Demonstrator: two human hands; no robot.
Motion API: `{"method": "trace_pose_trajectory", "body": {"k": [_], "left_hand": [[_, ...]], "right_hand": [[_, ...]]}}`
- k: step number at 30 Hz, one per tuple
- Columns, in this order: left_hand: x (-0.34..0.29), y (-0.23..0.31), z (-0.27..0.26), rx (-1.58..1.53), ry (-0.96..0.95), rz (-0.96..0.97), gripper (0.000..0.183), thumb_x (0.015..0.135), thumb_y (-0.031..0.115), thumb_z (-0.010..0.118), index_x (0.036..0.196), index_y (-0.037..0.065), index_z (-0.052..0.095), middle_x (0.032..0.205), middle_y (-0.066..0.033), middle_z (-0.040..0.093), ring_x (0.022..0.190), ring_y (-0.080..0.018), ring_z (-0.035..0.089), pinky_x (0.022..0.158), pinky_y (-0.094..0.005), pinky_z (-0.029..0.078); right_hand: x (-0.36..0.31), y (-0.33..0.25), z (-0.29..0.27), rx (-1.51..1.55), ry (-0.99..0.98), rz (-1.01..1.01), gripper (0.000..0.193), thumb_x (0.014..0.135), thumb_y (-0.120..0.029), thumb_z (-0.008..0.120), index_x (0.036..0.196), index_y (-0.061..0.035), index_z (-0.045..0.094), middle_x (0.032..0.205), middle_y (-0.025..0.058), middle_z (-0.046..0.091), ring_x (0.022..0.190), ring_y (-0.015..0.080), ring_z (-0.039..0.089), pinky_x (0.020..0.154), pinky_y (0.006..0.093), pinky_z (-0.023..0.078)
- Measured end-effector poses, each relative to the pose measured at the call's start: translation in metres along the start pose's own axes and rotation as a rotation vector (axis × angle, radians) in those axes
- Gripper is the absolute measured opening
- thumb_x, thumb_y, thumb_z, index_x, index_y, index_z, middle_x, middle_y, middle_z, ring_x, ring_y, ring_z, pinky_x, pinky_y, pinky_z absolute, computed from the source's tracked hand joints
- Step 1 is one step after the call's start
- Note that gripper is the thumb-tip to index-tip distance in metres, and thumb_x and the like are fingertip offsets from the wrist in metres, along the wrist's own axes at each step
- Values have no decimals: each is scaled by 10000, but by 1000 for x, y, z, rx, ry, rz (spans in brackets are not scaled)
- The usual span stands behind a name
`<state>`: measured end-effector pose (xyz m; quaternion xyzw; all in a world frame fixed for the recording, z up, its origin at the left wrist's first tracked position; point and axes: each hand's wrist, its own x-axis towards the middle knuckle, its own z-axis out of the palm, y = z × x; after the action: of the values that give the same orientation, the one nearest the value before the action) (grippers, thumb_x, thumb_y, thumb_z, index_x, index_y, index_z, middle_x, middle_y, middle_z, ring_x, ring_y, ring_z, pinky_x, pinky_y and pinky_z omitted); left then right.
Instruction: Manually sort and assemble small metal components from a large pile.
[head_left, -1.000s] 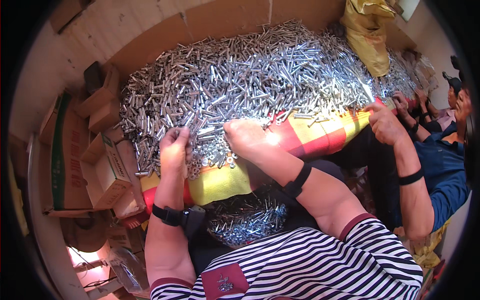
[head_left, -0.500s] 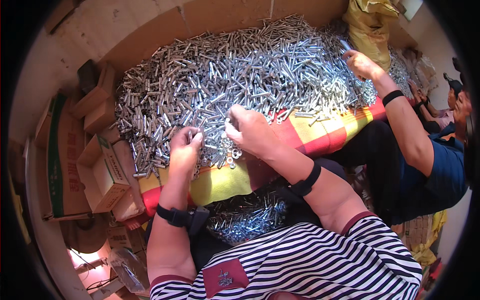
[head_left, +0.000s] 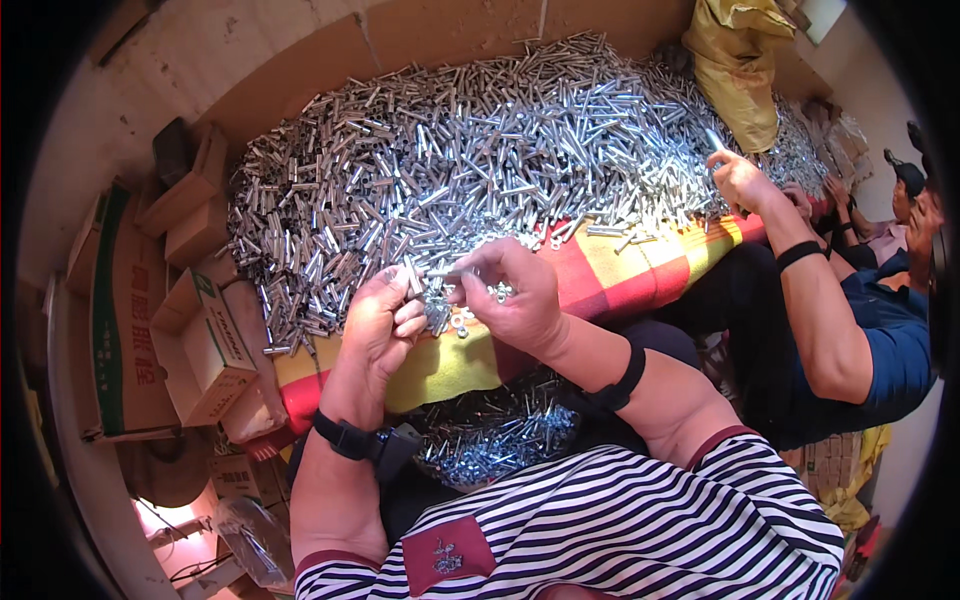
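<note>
Before me spreads a large pile of silver bolts and metal sleeves (head_left: 400,170). At its near edge my left hand (head_left: 378,318) is closed, pinching a short silver bolt (head_left: 412,276) upright between thumb and fingers. Just to its right, my right hand (head_left: 520,298) has thumb and fingers drawn together toward that bolt; what they pinch is too small and blurred to name. Loose nuts and washers (head_left: 460,322) lie below and between my hands on the checked cloth (head_left: 450,368). A container of bolts (head_left: 495,445) sits lower down, close to my body.
To the right a co-worker's hand (head_left: 742,182) holds a silver metal piece (head_left: 714,140). A yellow sack (head_left: 735,75) stands at the back right. Cardboard boxes, one open (head_left: 205,350), crowd the left side. Farther right, another person sits by the pile.
My right hand has come down from the pile, its fingers now close to the bolt in my left hand. My left hand has turned palm-up. The co-worker's hand has shifted right and down.
</note>
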<state>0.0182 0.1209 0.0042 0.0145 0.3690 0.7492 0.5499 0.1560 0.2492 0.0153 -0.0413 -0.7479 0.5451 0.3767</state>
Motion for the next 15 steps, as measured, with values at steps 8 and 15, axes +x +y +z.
{"method": "trace_pose_trajectory", "body": {"k": [8, 15], "left_hand": [[-9, -11, 10, -85, -30, -106, 109, 931, 132, 501, 855, 55, 506, 735, -27, 512, 500, -62, 407, 395, -175, 318], [-4, -14, -2, -134, -19, -70, 164, 869, 123, 426, 904, -9, 519, 904, -171, 579, 819, -292, 583, 755, -405, 517]], "right_hand": [[-9, 6, -7, -421, -91, -467, 241, 722, 6, 676, 943, -19, 585, 841, 104, 635, 673, 243, 647, 567, 302, 522], [7, 4, -16, -881, -177, -105, 181, 795, -208, 633, 926, -83, 625, 748, 98, 536, 650, 257, 577, 539, 370, 447]]}}
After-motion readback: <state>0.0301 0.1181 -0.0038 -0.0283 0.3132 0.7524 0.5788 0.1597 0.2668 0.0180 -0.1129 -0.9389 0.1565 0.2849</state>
